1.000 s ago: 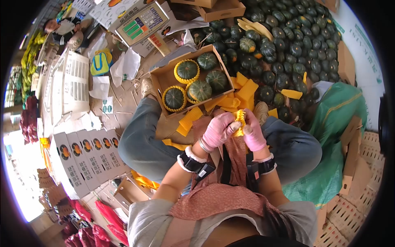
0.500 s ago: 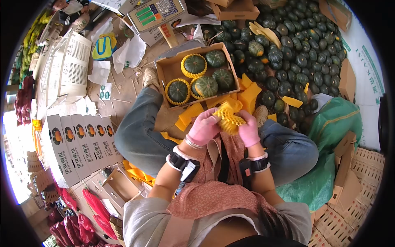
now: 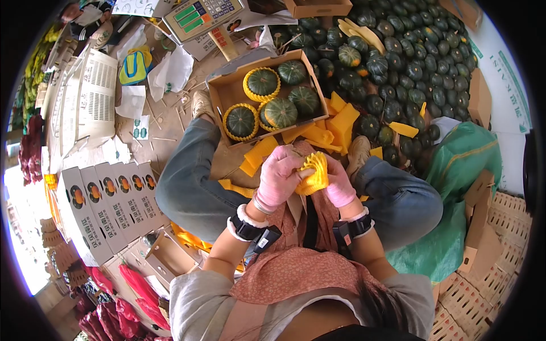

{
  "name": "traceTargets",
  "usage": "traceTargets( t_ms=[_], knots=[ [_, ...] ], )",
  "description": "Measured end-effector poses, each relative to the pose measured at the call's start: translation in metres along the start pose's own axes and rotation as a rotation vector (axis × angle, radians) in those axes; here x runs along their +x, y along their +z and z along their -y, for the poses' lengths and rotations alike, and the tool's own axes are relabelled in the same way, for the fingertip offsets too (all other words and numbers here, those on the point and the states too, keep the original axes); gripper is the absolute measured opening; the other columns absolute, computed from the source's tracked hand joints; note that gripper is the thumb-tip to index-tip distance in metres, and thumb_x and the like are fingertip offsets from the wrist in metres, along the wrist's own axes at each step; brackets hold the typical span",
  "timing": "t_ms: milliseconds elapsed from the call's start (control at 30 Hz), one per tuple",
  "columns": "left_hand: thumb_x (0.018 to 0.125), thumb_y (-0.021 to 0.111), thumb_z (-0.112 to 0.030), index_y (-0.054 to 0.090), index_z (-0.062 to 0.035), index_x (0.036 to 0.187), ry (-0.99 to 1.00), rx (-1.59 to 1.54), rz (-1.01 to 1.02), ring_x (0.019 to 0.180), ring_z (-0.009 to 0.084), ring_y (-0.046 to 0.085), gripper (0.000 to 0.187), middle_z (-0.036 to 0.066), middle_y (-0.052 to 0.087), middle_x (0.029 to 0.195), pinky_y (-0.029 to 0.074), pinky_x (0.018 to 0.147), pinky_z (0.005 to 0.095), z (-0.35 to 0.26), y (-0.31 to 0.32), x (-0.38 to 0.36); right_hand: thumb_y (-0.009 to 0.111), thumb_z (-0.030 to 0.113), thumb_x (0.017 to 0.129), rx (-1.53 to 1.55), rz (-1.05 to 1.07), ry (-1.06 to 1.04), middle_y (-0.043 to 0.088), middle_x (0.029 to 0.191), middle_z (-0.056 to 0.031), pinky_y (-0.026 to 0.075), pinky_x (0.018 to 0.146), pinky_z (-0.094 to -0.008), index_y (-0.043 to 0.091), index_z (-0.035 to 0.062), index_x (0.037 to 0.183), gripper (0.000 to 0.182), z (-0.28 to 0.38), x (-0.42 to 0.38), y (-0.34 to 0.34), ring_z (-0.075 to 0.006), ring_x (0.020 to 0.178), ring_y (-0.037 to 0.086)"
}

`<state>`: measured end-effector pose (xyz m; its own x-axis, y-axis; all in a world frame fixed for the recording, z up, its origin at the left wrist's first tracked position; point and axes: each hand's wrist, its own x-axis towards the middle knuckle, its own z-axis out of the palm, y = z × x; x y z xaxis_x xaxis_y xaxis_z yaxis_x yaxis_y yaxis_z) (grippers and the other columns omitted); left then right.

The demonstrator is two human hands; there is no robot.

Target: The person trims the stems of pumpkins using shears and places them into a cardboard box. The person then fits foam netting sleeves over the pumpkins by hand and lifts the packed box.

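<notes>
Both my hands wear pink gloves and grip one yellow foam net sleeve (image 3: 313, 174) in front of my lap. My left hand (image 3: 278, 177) is closed on its left side, my right hand (image 3: 339, 183) on its right side. The sleeve is bunched into a short ring. Just beyond my hands stands an open cardboard box (image 3: 219, 94) with several green pumpkins inside. A pumpkin (image 3: 263, 82) at the back left and a pumpkin (image 3: 240, 121) at the front left sit in yellow net sleeves. Two bare pumpkins, one of them this pumpkin (image 3: 292, 73), lie on the right side.
A large heap of green pumpkins (image 3: 398, 68) covers the floor at the back right. Flat yellow sleeves (image 3: 343, 128) lie beside the box. A scale (image 3: 202, 17) stands behind it. Printed cartons (image 3: 108, 204) line the left, and a green sack (image 3: 460, 165) lies at the right.
The yellow sleeve has gone from loosely spread to a gathered ring. My left hand has turned and moved slightly left. The view has shifted a little.
</notes>
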<state>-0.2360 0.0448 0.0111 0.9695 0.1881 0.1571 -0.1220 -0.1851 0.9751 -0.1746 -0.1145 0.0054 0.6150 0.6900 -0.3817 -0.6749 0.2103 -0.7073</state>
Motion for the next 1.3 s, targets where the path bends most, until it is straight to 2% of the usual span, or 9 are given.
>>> traceTargets(
  t_ms=[200, 367, 433, 533, 633, 700, 833, 1100, 1300],
  knots=[
    [0.089, 0.059, -0.030, 0.060, 0.0022, 0.103, -0.530, -0.582, 1.031, 0.090, 0.0166, 0.058, 0.035, 0.007, 0.063, 0.095, 0.046, 0.082, 0.0290, 0.001, -0.050, 0.007, 0.061, 0.003, 0.067, -0.167, 0.159, -0.100, 0.054, 0.084, -0.0032, 0.041, 0.072, -0.0260, 0.054, 0.0011, 0.082, 0.016, 0.013, -0.011, -0.009, -0.0134, 0.080, 0.051],
    [0.089, 0.051, -0.046, 0.057, 0.0026, 0.108, -0.506, -0.615, 0.447, 0.088, 0.0181, 0.058, 0.053, 0.009, 0.062, 0.096, 0.046, 0.084, 0.0311, 0.010, -0.056, 0.007, 0.058, 0.028, 0.086, 0.298, 0.260, 0.589, 0.062, 0.106, -0.0088, 0.048, 0.084, -0.0357, 0.057, 0.0017, 0.105, 0.033, -0.005, -0.038, 0.002, -0.0200, 0.104, 0.056],
    [0.090, 0.043, -0.053, 0.055, 0.0017, 0.112, -0.514, -0.611, 0.552, 0.093, 0.0197, 0.056, 0.061, 0.011, 0.060, 0.103, 0.045, 0.084, 0.0330, 0.014, -0.047, 0.014, 0.051, 0.032, 0.091, -1.052, 0.327, -0.771, 0.062, 0.101, -0.0098, 0.052, 0.068, -0.0287, 0.055, 0.0000, 0.108, 0.037, 0.040, -0.002, 0.005, -0.0177, 0.086, 0.061],
    [0.089, 0.050, -0.048, 0.058, 0.0000, 0.108, -0.446, -0.216, 0.669, 0.083, 0.0184, 0.057, 0.052, 0.010, 0.062, 0.093, 0.048, 0.073, 0.0326, 0.047, -0.062, 0.038, 0.049, 0.027, 0.093, 0.058, -0.043, -0.002, 0.060, 0.085, -0.0058, 0.042, 0.046, -0.0218, 0.051, 0.0006, 0.112, 0.032, 0.022, 0.034, -0.023, -0.0110, 0.058, 0.054],
    [0.085, 0.063, -0.026, 0.062, -0.0011, 0.094, -0.447, 0.356, 0.304, 0.072, 0.0224, 0.061, 0.027, 0.015, 0.062, 0.082, 0.049, 0.065, 0.0323, 0.059, -0.070, 0.079, 0.049, 0.024, 0.093, -0.511, -0.380, 0.154, 0.059, 0.076, -0.0063, 0.043, 0.045, -0.0254, 0.052, 0.0040, 0.109, 0.026, 0.019, 0.082, -0.019, -0.0134, 0.054, 0.054],
    [0.083, 0.063, -0.019, 0.061, 0.0001, 0.096, -0.147, 0.490, 0.097, 0.076, 0.0207, 0.057, 0.023, 0.016, 0.059, 0.085, 0.046, 0.066, 0.0307, 0.092, -0.069, 0.087, 0.050, 0.027, 0.092, -0.975, -0.252, -0.191, 0.058, 0.076, -0.0114, 0.046, 0.055, -0.0322, 0.053, 0.0053, 0.101, 0.023, -0.031, 0.128, -0.058, -0.0184, 0.059, 0.055],
    [0.087, 0.059, -0.016, 0.056, -0.0025, 0.101, -0.194, 0.436, -0.092, 0.078, 0.0219, 0.055, 0.020, 0.011, 0.058, 0.089, 0.045, 0.069, 0.0289, 0.141, -0.062, 0.086, 0.049, 0.020, 0.091, -1.100, -0.393, -0.120, 0.057, 0.086, -0.0238, 0.045, 0.070, -0.0490, 0.050, 0.0074, 0.101, 0.017, -0.046, 0.162, -0.030, -0.0451, 0.084, 0.053],
    [0.095, 0.049, -0.018, 0.050, -0.0059, 0.102, -0.312, -0.258, -0.246, 0.076, 0.0048, 0.037, 0.014, -0.005, 0.046, 0.085, 0.035, 0.067, 0.0182, 0.165, -0.068, 0.085, 0.055, 0.017, 0.089, -1.040, -0.236, -0.747, 0.057, 0.096, -0.0172, 0.048, 0.073, -0.0355, 0.052, 0.0038, 0.104, 0.020, -0.042, 0.220, -0.053, -0.0382, 0.084, 0.055],
    [0.096, 0.049, -0.018, 0.051, -0.0039, 0.097, -0.268, -0.045, -0.353, 0.076, 0.0046, 0.038, 0.014, -0.005, 0.046, 0.083, 0.036, 0.068, 0.0188, 0.154, -0.065, 0.084, 0.058, 0.016, 0.087, -0.888, -0.273, -0.529, 0.059, 0.082, -0.0185, 0.048, 0.066, -0.0329, 0.055, 0.0028, 0.095, 0.016, -0.027, 0.227, -0.038, -0.0372, 0.075, 0.057]
  ],
)
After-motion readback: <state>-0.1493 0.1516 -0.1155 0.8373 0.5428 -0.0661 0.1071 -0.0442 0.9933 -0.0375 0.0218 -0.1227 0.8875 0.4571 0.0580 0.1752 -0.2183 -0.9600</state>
